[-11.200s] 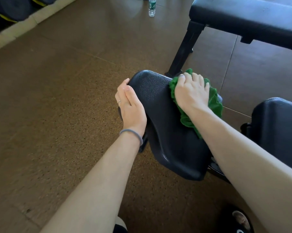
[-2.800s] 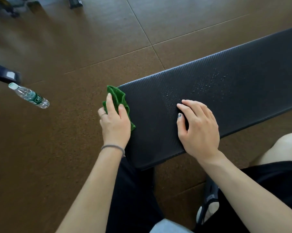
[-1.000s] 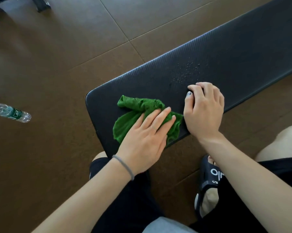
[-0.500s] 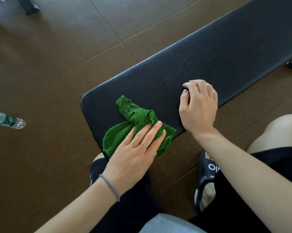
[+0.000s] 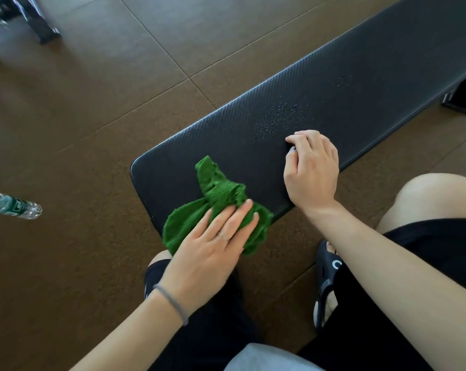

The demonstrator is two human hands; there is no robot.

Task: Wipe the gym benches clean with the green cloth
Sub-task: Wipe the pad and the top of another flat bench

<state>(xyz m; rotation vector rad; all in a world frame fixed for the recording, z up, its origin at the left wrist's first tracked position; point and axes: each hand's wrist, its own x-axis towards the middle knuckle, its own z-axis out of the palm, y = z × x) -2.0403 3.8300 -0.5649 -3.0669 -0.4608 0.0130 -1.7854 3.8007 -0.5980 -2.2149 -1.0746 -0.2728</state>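
A: Since half a second ago the left hand (image 5: 207, 253) has slid the crumpled green terry cloth (image 5: 215, 207) a little toward the near edge of the long black textured padded counter (image 5: 333, 84), and the cloth's lower folds now hang just over that edge.

B: How does that hand lie on it?

A: Flat, fingers straight and together, pressing the cloth down onto the pad near the rounded end. It isn't curled round the fabric. There's a thin ring on one finger and a grey hair tie (image 5: 172, 303) round the wrist.

B: And the right hand (image 5: 310, 170)?

A: It rests on the counter's near edge, just right of the cloth but not touching it. Its fingers are curled under, knuckles up, and it grasps nothing.

B: Anything on the pad itself?

A: A patch of small droplets (image 5: 277, 116) on the surface just beyond the right hand's knuckles, apart from the cloth.

B: What's around?

A: Brown speckled rubber floor tiles (image 5: 92, 103). A clear plastic water bottle with a green label (image 5: 12, 206) lies on its side at the left edge of the view, well apart from the counter. A black slide sandal (image 5: 327, 277) is on the person's foot below the right forearm, and black shorts cover the thighs.
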